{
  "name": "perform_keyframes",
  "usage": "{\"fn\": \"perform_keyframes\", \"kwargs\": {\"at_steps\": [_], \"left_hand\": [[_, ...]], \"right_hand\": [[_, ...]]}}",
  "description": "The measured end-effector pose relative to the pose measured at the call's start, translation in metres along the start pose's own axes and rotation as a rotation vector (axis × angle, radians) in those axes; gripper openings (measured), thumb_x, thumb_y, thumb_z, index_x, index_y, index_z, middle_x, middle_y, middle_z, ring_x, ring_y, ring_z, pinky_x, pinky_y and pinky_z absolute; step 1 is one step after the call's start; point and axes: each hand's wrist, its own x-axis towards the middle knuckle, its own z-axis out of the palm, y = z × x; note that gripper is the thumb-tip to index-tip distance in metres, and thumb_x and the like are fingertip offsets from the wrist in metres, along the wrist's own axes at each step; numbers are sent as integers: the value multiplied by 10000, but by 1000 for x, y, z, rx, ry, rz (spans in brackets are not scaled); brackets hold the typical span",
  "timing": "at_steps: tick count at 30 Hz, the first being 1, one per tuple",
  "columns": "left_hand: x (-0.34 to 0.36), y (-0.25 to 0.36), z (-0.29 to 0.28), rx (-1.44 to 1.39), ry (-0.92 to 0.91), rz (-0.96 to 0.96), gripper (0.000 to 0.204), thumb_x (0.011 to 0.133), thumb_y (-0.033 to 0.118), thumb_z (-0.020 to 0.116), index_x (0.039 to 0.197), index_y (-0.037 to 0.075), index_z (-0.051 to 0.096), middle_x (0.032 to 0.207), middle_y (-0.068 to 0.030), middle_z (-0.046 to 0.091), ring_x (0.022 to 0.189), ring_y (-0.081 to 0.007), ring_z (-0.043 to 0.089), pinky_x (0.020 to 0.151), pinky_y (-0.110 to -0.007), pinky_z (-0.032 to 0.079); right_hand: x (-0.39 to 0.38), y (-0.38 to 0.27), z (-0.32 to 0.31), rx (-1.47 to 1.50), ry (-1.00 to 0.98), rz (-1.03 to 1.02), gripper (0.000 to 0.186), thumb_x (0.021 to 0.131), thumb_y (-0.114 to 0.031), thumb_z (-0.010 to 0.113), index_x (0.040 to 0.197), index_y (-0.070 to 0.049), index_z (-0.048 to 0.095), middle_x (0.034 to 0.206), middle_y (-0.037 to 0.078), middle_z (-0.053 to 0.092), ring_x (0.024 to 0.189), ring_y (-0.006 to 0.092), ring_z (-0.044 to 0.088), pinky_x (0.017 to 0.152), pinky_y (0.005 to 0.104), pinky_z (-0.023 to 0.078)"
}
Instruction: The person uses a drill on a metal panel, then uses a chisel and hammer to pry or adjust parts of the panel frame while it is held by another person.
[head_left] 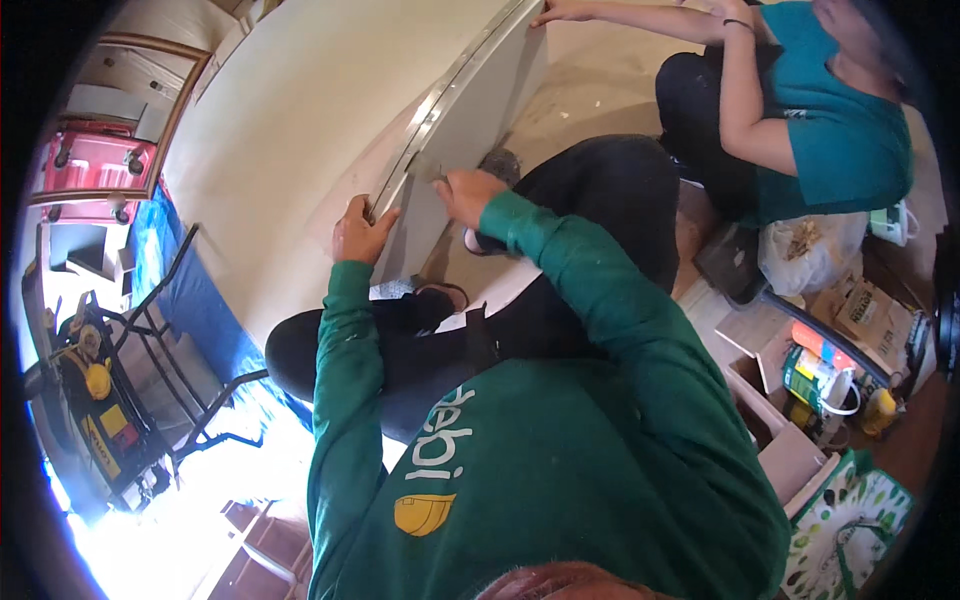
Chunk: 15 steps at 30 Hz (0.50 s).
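Observation:
A long grey-white panel (505, 80) stands on edge and slants away from me, with a shiny metal strip (432, 112) along its upper edge. At its near end, my left hand (364, 234) grips the corner, thumb on one face and fingers on the other. My right hand (470, 196) is closed just right of the upper edge. Something thin and blurred pokes out from its fingers toward the strip; its kind is unclear. At the panel's far end rests the hand (562, 11) of a co-worker in a teal shirt.
The co-worker (840, 130) crouches at the far right. Below them lie a clear plastic bag (812, 250), cardboard (872, 318), bottles and an open drawer box (790, 455). To the left are a black metal-framed machine (110, 400), blue sheeting (205, 295) and a wood-framed mirror (185, 110).

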Motion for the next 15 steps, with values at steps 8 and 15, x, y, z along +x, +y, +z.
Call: {"fn": "perform_keyframes", "kwargs": {"at_steps": [8, 15], "left_hand": [[-15, -16, -15, 33, -53, -30, 546, 694, 514, 752, 793, 2, 592, 678, -169, 602, 671, -355, 601, 618, -447, 458], [-27, -29, -16, -14, -95, -35, 502, 644, 422, 808, 747, -5, 565, 653, -160, 577, 607, -296, 559, 584, -415, 439]], "right_hand": [[-8, -10, 39, 88, 57, -21, 455, 949, -411, 425, 998, 3, 607, 896, 280, 645, 889, 453, 623, 819, 554, 467], [0, -1, 47, 55, 80, -82, 460, 949, -418, 413, 967, 3, 598, 880, 289, 636, 861, 472, 606, 795, 556, 461]]}}
